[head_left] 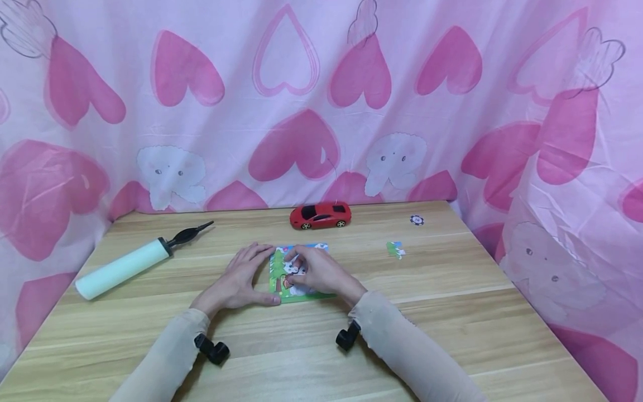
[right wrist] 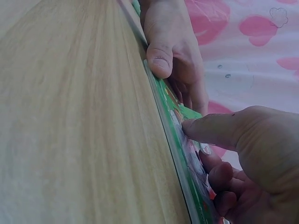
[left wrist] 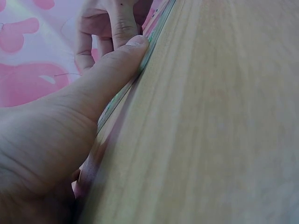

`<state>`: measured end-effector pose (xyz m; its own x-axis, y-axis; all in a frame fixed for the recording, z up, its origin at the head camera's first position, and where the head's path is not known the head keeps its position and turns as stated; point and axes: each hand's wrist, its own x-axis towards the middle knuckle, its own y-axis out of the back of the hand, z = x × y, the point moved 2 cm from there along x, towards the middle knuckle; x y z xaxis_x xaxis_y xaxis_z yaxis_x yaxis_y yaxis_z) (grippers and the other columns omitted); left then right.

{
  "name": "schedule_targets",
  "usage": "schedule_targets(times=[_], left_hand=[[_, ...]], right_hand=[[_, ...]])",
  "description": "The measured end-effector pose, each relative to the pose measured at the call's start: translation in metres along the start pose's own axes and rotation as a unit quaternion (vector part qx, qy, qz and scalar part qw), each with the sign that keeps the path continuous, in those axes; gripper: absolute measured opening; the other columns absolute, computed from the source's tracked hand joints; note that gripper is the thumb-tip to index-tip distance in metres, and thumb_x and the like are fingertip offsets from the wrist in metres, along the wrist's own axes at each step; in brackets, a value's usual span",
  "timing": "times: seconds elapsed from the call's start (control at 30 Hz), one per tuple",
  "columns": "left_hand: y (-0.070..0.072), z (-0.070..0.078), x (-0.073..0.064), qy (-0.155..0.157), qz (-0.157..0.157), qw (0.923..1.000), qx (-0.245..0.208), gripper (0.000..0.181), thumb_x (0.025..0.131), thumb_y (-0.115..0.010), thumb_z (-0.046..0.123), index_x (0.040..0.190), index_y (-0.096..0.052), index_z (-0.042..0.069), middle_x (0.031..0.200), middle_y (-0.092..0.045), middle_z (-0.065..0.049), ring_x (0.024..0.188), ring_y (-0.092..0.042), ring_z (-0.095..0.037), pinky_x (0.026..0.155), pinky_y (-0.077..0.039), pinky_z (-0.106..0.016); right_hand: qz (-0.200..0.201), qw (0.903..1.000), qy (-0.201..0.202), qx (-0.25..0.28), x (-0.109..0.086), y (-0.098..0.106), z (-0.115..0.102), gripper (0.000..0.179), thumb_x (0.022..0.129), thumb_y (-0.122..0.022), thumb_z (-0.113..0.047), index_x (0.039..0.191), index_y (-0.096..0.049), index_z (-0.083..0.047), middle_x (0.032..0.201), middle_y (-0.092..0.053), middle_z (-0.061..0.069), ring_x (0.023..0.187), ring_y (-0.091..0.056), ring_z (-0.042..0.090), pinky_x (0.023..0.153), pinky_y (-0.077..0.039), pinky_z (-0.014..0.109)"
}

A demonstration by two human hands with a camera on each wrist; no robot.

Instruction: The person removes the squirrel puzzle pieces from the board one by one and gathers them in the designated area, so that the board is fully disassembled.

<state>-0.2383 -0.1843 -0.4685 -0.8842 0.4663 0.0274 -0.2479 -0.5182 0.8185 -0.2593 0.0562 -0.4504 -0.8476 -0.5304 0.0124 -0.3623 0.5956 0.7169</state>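
A jigsaw puzzle board with a green border and a cartoon animal picture lies flat on the table. My left hand grips its left side, thumb at the near corner and fingers along the far corner. Over the picture, my right hand bends its fingers and pinches a puzzle piece, whose green corner stands up from the board beside the thumb. The hand covers much of the board's right half. A loose green and blue puzzle piece lies to the right.
Behind the board stands a red toy car. A pale green hand pump with a black nozzle lies at the left. At the back right is a small round chip. A pink heart-patterned curtain hangs round the wooden table.
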Motion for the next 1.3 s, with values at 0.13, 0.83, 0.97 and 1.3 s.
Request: schedule_targets(times=[0.13, 0.83, 0.97, 1.3], left_hand=[[0.0005, 0.0004, -0.0001, -0.001, -0.001, 1.0000, -0.001, 0.126, 0.079, -0.094, 0.068, 0.175, -0.035, 0.010, 0.181, -0.031, -0.014, 0.171, -0.009, -0.048, 0.136, -0.003, -0.074], [0.0008, 0.0000, 0.0001, 0.003, -0.002, 1.0000, 0.003, 0.127, 0.079, -0.093, 0.069, 0.175, -0.034, 0.010, 0.181, -0.030, -0.013, 0.171, -0.009, -0.047, 0.137, -0.003, -0.072], [0.0007, -0.0003, 0.0001, 0.002, 0.000, 1.0000, 0.003, 0.128, 0.078, -0.094, 0.069, 0.175, -0.034, 0.011, 0.181, -0.031, -0.013, 0.170, -0.010, -0.048, 0.137, -0.003, -0.072], [0.0006, -0.0002, -0.0004, 0.002, -0.001, 1.0000, 0.002, 0.128, 0.078, -0.095, 0.068, 0.175, -0.034, 0.010, 0.181, -0.030, -0.014, 0.170, -0.009, -0.048, 0.137, -0.003, -0.072]], right_hand=[[0.002, 1.0000, 0.002, 0.001, -0.0001, -0.0009, -0.0004, 0.041, 0.094, -0.093, -0.023, 0.130, -0.074, -0.019, 0.102, -0.071, -0.008, 0.095, -0.066, 0.011, 0.090, -0.058, 0.031], [0.011, 0.9997, 0.023, 0.001, -0.0008, -0.0022, -0.0021, 0.036, 0.096, -0.091, -0.015, 0.129, -0.075, -0.015, 0.103, -0.070, -0.007, 0.093, -0.064, 0.011, 0.082, -0.056, 0.026], [0.010, 0.9994, 0.033, -0.001, -0.0001, -0.0026, -0.0009, 0.036, 0.097, -0.090, -0.014, 0.130, -0.076, -0.013, 0.103, -0.071, -0.006, 0.092, -0.064, 0.011, 0.080, -0.056, 0.026], [0.003, 0.9993, 0.033, -0.020, -0.0001, -0.0028, 0.0012, 0.040, 0.098, -0.089, -0.022, 0.135, -0.076, -0.013, 0.115, -0.069, -0.004, 0.101, -0.061, 0.011, 0.089, -0.057, 0.027]])
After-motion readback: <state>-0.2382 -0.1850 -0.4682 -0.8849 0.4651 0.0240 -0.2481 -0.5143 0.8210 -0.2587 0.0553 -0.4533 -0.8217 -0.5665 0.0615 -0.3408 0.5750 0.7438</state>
